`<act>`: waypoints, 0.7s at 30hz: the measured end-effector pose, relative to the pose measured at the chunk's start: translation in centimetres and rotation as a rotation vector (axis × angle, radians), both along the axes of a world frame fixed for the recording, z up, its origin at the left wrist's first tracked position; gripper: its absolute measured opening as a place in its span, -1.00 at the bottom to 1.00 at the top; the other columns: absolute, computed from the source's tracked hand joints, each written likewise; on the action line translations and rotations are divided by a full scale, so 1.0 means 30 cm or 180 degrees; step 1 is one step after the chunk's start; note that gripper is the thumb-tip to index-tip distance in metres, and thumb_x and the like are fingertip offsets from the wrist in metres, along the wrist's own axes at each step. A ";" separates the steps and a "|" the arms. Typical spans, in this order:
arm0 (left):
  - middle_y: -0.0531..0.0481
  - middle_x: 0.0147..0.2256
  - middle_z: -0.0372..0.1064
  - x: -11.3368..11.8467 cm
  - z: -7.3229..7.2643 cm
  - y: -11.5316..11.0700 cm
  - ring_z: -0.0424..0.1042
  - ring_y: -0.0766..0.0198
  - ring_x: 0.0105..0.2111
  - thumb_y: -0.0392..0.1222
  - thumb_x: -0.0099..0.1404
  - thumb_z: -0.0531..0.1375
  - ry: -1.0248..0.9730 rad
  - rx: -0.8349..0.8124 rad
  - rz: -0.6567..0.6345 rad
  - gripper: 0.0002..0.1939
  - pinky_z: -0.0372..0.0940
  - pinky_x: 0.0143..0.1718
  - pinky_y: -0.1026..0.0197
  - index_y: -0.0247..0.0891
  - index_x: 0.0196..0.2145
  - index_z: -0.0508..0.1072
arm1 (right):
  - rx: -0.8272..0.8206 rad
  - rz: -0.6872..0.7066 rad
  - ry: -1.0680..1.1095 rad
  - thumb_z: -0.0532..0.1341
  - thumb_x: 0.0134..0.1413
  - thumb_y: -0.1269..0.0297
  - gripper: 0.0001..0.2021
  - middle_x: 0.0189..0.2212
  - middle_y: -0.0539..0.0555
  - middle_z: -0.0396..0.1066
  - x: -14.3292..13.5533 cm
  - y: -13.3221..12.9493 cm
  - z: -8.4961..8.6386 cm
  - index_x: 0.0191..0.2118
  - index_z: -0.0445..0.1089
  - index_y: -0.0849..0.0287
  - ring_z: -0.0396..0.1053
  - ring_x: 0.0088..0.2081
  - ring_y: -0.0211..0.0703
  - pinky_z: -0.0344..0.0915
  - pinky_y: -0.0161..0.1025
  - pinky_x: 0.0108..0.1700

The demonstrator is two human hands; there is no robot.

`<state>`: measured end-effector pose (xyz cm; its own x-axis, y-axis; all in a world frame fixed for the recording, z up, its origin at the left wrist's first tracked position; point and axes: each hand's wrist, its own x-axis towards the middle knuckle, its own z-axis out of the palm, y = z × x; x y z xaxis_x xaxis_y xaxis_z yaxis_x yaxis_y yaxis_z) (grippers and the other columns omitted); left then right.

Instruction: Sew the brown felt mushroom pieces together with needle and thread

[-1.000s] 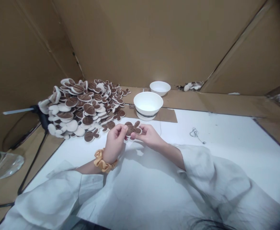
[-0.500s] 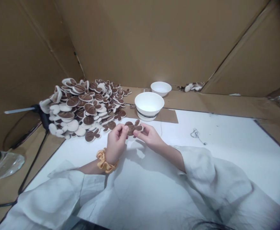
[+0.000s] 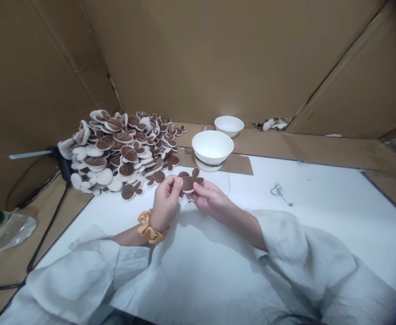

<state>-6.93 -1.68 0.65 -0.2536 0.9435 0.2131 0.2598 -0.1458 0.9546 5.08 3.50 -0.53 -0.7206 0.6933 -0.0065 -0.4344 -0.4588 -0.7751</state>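
Observation:
Between my two hands is a small brown, white-edged fabric bunny-shaped patch [image 3: 187,181], its two ear-like lobes pointing up and right. My left hand [image 3: 166,198], with a yellow scrunchie [image 3: 146,229] at the wrist, pinches its left side between thumb and fingers. My right hand [image 3: 211,197] is closed on the right side, thumb near the base of the lobes. Just beyond my hands stands a white bowl [image 3: 212,146] with dark thread around its lower part. To the left lies a large heap of similar patches [image 3: 116,153].
A second white bowl [image 3: 229,125] stands behind the first. Tangled dark thread [image 3: 278,190] lies on the white tabletop [image 3: 319,194] at right. Far left are a glue gun [image 3: 62,164] with its cord and a clear bottle [image 3: 10,230]. Cardboard walls [image 3: 218,58] enclose the table.
The patch has turned slightly in my hands, its brown face showing more fully. My right thumb and fingers have shifted a little lower on it. The view has moved slightly.

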 end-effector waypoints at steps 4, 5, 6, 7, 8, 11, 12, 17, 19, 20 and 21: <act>0.08 -0.57 0.13 -0.018 0.002 0.008 0.16 0.33 -0.52 -0.04 0.29 -0.01 0.0433 0.0212 0.0130 -0.71 0.09 -0.45 0.28 -0.24 -0.52 0.20 | 0.0554 0.0129 -0.0199 0.29 -0.11 0.12 -0.72 -0.39 0.07 0.33 0.022 0.036 -0.003 -0.33 0.31 0.20 0.25 -0.34 -0.24 0.20 -0.28 -0.29; 0.08 -0.57 0.12 -0.023 0.003 0.011 0.15 0.33 -0.52 -0.04 0.29 -0.02 0.0573 0.0239 0.0193 -0.71 0.08 -0.45 0.28 -0.24 -0.52 0.20 | 0.0730 0.0139 -0.0283 0.28 -0.11 0.11 -0.71 -0.38 0.06 0.32 0.029 0.047 -0.002 -0.32 0.31 0.19 0.25 -0.34 -0.24 0.21 -0.28 -0.29; 0.08 -0.57 0.12 -0.028 0.003 0.014 0.15 0.33 -0.52 -0.05 0.30 -0.02 0.0698 0.0246 0.0247 -0.71 0.08 -0.45 0.28 -0.24 -0.52 0.20 | 0.0857 0.0140 -0.0363 0.28 -0.11 0.08 -0.69 -0.37 0.05 0.31 0.037 0.058 0.001 -0.31 0.31 0.19 0.25 -0.34 -0.25 0.22 -0.28 -0.29; 0.08 -0.57 0.13 -0.032 0.003 0.016 0.15 0.33 -0.52 -0.05 0.30 -0.02 0.0809 0.0240 0.0278 -0.71 0.07 -0.45 0.27 -0.24 -0.51 0.20 | 0.0929 0.0130 -0.0438 0.26 -0.10 0.04 -0.67 -0.37 0.05 0.30 0.044 0.067 0.006 -0.31 0.31 0.20 0.24 -0.35 -0.26 0.22 -0.28 -0.30; 0.08 -0.56 0.13 -0.034 0.003 0.017 0.15 0.32 -0.52 -0.06 0.30 -0.02 0.0918 0.0239 0.0283 -0.72 0.07 -0.45 0.27 -0.24 -0.51 0.21 | 0.0979 0.0117 -0.0531 0.23 -0.09 0.00 -0.65 -0.39 0.04 0.29 0.050 0.075 0.012 -0.32 0.31 0.21 0.24 -0.36 -0.27 0.22 -0.28 -0.31; 0.06 -0.53 0.17 -0.034 0.002 0.015 0.18 0.30 -0.49 -0.10 0.30 -0.02 0.1272 0.0335 0.0200 -0.74 0.09 -0.41 0.27 -0.24 -0.50 0.22 | 0.1126 0.0069 -0.0889 0.18 -0.05 -0.03 -0.64 -0.47 0.01 0.26 0.060 0.085 0.034 -0.42 0.30 0.24 0.23 -0.41 -0.30 0.21 -0.30 -0.35; 0.05 -0.52 0.18 -0.033 0.002 0.014 0.19 0.30 -0.48 -0.12 0.30 -0.02 0.1377 0.0378 0.0157 -0.75 0.09 -0.40 0.26 -0.24 -0.50 0.22 | 0.1176 0.0061 -0.0998 0.19 -0.04 0.00 -0.65 -0.50 -0.01 0.24 0.062 0.086 0.041 -0.44 0.29 0.25 0.22 -0.44 -0.32 0.20 -0.31 -0.36; 0.01 -0.49 0.24 -0.027 0.007 0.010 0.22 0.27 -0.45 -0.16 0.31 -0.04 0.1716 0.0453 -0.0075 -0.78 0.11 -0.37 0.23 -0.24 -0.47 0.25 | 0.1209 0.0076 -0.1129 0.22 -0.07 0.10 -0.72 -0.61 -0.08 0.18 0.068 0.090 0.058 -0.44 0.27 0.25 0.12 -0.54 -0.37 0.06 -0.35 -0.48; 0.01 -0.49 0.26 -0.027 0.011 0.011 0.24 0.27 -0.45 -0.16 0.31 -0.05 0.1738 0.0411 -0.0163 -0.77 0.12 -0.36 0.22 -0.24 -0.47 0.25 | 0.1263 0.0123 -0.1146 0.22 -0.06 0.11 -0.73 -0.63 -0.08 0.19 0.072 0.095 0.057 -0.44 0.26 0.25 0.10 -0.56 -0.37 0.01 -0.36 -0.50; 0.00 -0.49 0.26 -0.027 0.012 0.012 0.25 0.26 -0.44 -0.16 0.31 -0.05 0.1740 0.0393 -0.0190 -0.77 0.13 -0.36 0.22 -0.24 -0.47 0.24 | 0.1285 0.0142 -0.1131 0.22 -0.05 0.11 -0.73 -0.63 -0.08 0.20 0.074 0.098 0.056 -0.44 0.26 0.25 0.10 -0.57 -0.38 0.00 -0.36 -0.51; 0.00 -0.49 0.26 -0.027 0.013 0.013 0.25 0.26 -0.44 -0.15 0.31 -0.05 0.1750 0.0383 -0.0211 -0.77 0.13 -0.36 0.22 -0.24 -0.47 0.24 | 0.1285 0.0170 -0.1097 0.21 -0.04 0.11 -0.73 -0.62 -0.08 0.20 0.076 0.100 0.054 -0.44 0.26 0.24 0.10 -0.57 -0.37 0.00 -0.36 -0.51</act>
